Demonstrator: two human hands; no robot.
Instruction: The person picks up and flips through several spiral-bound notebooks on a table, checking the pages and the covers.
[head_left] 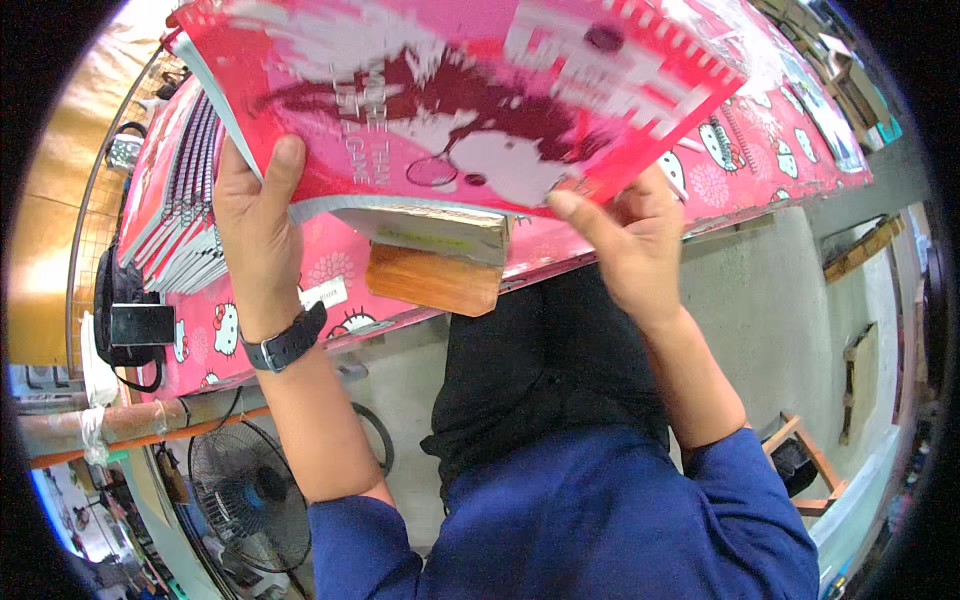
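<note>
A pink and red spiral-bound notebook [420, 110], its cover printed with a tennis racket and dark splashes, is held up tilted above the table. My left hand [262, 195] is closed on its lower left edge, thumb on the cover and fingers behind. At the lower right corner, my right hand [632, 235] pinches the notebook, its thumb lying on the cover; the fingers underneath are partly hidden. Below the notebook, a pale block that looks like stacked paper or board [435, 232] rests by a brown wooden block [435, 280] at the table's near edge.
A stack of similar spiral notebooks [185, 215] stands on the left of the pink patterned table [335, 268]. Beside it are a black bag [108, 285] and a dark flat box [142, 325]. A fan [250, 490] stands at lower left, a wooden-framed stool [805, 465] at right.
</note>
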